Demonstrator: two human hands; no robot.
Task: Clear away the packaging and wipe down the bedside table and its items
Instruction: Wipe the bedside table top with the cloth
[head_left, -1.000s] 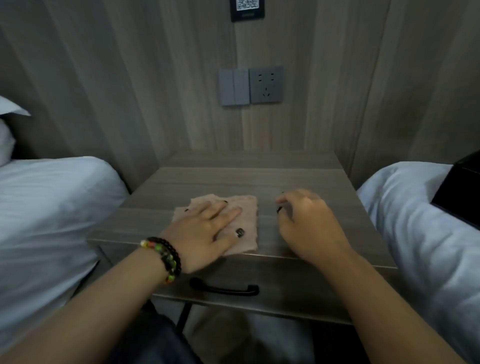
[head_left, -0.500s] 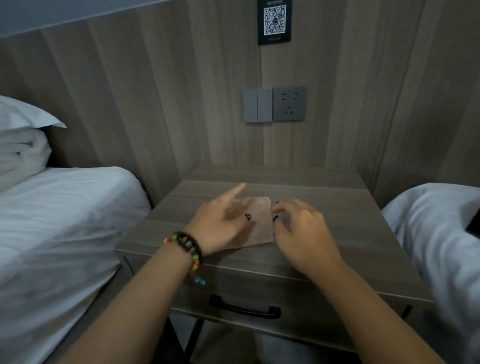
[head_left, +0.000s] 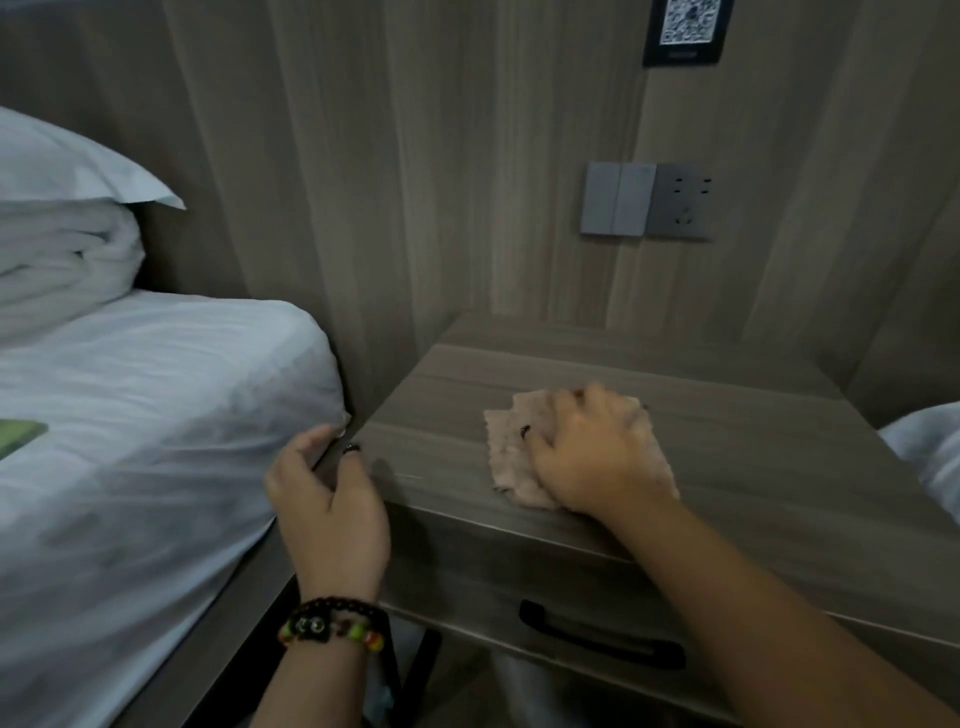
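On the wooden bedside table (head_left: 727, 467) lies a beige cloth (head_left: 506, 447), near the front edge. My right hand (head_left: 592, 457) rests palm down on the cloth and covers most of it, with the fingers bent over its far side. My left hand (head_left: 332, 509), with a beaded bracelet on the wrist, hovers at the table's left front corner beside the bed. Its fingers are loosely curled and hold nothing. No packaging or other items show on the table top.
A bed with white sheets (head_left: 156, 415) stands close on the left, with a green object (head_left: 21, 434) on it and a pillow (head_left: 67, 166) over folded bedding. Another white bed (head_left: 924, 447) borders the right. The drawer has a black handle (head_left: 597, 636). A switch and socket (head_left: 649, 208) sit on the wall.
My left hand left the cloth and moved to the table's left front corner. My right hand moved onto the cloth. The view turned left.
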